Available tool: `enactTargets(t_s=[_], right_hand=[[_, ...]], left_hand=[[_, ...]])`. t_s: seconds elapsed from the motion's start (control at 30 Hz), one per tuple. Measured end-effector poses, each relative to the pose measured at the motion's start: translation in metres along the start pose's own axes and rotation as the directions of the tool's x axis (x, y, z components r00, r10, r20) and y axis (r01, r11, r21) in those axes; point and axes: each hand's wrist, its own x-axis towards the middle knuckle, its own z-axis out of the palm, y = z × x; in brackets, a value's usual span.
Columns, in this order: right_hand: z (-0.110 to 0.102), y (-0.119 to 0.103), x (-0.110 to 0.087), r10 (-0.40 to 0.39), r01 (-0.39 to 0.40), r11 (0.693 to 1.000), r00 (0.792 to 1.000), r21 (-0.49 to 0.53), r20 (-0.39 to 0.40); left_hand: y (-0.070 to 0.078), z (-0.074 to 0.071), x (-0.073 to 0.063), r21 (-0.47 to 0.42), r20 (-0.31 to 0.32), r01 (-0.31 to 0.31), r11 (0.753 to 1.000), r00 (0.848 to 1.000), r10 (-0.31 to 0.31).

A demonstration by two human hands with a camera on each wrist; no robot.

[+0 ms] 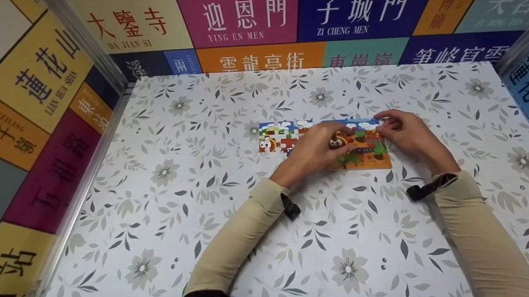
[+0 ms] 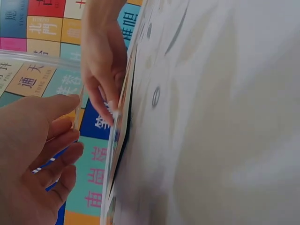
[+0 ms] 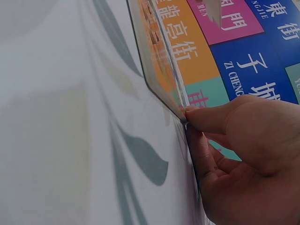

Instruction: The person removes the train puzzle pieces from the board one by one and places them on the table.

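A colourful puzzle board (image 1: pixel 364 157) with a cartoon picture lies flat on the table. My left hand (image 1: pixel 314 146) is above its left part, pinching a small thin puzzle piece (image 2: pixel 78 111) between thumb and fingertips. The piece's picture side is hardly seen. My right hand (image 1: pixel 406 129) is at the board's upper right, its thumb and forefinger pinching the corner in the right wrist view. Left of the board are several picture puzzle pieces (image 1: pixel 273 138), partly hidden by my left hand; whether they touch the board I cannot tell.
The table (image 1: pixel 233 240) has a white cover printed with grey flowers and leaves. Colourful panels with lettering (image 1: pixel 244 16) rise along the back, left and right edges. A dark strap (image 1: pixel 290 206) is on each wrist.
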Motion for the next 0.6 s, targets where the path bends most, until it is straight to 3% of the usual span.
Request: enactTargets(t_s=[0.33,0.6], right_hand=[[0.000,0.000,0.000,-0.001,0.001,1.000,1.000,0.012,0.005],[0.001,-0.001,0.003,0.011,-0.011,1.000,1.000,0.003,0.004]], left_hand=[[-0.020,-0.034,-0.025,0.007,-0.056,0.030,1.000,0.998,-0.030],[-0.036,-0.049,-0.045,-0.007,-0.083,0.033,0.999,0.996,-0.034]])
